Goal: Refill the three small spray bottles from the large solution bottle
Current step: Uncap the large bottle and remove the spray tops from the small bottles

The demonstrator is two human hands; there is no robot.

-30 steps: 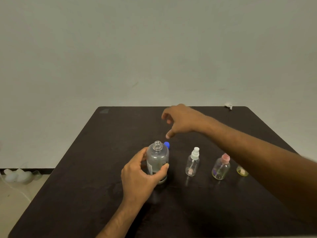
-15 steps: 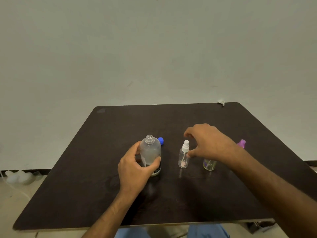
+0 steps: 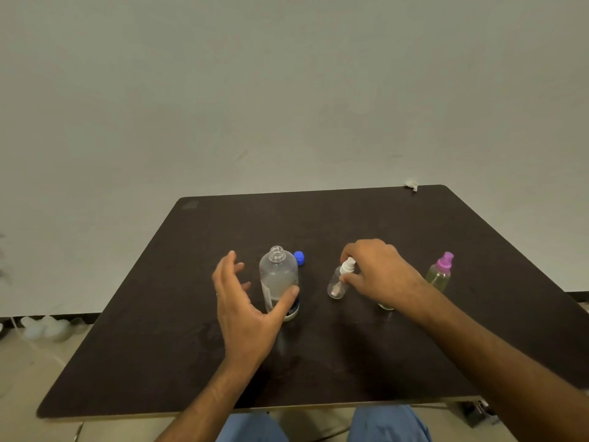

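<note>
Head view looks down on a dark table (image 3: pixel 165 330) set against a pale wall (image 3: pixel 287 90), with my two bare arms reaching in from the near edge. My left hand (image 3: pixel 245 301) is spread wide beside the large solution bottle (image 3: pixel 278 275); the fingers stand straight and apart to the left of it, clear of the glass, and only the thumb tip lies against the lower front of the bottle. That bottle stands upright near the middle of the table with its neck uncapped, and a blue cap (image 3: pixel 299 257) sits on the table just behind it to the right. My right hand (image 3: pixel 379 275) is curled over the first small spray bottle (image 3: pixel 338 283), a clear one with a white spray top; my thumb and fingers pinch the top, and the bottle leans a little to the right. A second small bottle (image 3: pixel 386 305) is almost wholly hidden under my right wrist, so only its base shows. The third, a yellowish bottle with a purple spray top (image 3: pixel 440 273), stands upright further right, apart from my hand. Blue trousers (image 3: pixel 389 424) show below the table edge.
</note>
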